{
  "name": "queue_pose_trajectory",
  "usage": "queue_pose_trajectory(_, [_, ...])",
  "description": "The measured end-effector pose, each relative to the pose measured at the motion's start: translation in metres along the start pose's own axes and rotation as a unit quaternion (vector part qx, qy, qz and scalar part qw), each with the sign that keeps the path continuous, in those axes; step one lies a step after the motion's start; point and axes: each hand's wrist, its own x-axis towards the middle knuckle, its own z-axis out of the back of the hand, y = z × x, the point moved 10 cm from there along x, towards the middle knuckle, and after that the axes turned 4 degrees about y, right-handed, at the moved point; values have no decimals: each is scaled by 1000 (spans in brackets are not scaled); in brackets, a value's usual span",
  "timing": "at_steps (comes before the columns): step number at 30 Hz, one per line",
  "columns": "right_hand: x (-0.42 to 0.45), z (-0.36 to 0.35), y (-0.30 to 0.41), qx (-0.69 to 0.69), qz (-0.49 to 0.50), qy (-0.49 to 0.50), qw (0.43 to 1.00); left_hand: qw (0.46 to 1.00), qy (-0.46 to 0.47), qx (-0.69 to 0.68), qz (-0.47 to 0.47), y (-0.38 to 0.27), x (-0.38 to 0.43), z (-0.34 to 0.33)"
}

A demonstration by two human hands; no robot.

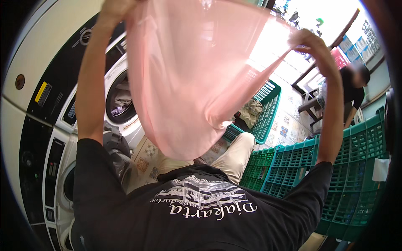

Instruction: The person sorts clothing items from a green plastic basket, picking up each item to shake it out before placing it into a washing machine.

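Note:
Both my arms are raised, and a thin pink cloth (185,78) hangs spread between my hands. My left hand (117,12) grips its upper left part, at the picture's top edge where part of the hand is cut off. On the other side, my right hand (306,40) pinches a drawn-out corner, and taut folds run from it down into the cloth. The lower part sags in a rounded curve in front of my legs. Light shows through the fabric, and the hands are slightly blurred.
Stacked laundry machines line the left, one round opening (121,100) showing fabric inside. A green plastic basket (271,109) holding crumpled clothes stands ahead on the patterned tile floor (284,130). Tall teal crates (348,175) flank my right side. Beyond them another person (353,84) leans down.

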Motion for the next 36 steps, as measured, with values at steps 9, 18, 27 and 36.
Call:
queue_pose_trajectory(9, [-39,126,19,-411,-181,-2,894,993,-75,89,-19,51,-5,-2])
queue_pose_trajectory(18, [-108,314,-1,-606,-311,-312,662,993,-58,94,-35,162,56,66])
queue_pose_trajectory(27, [-146,333,-43,-513,-375,-389,667,987,-133,37,85,245,62,147])
queue_pose_trajectory(36, [-38,251,3,-408,-252,-218,850,994,-59,-56,76,171,53,104])
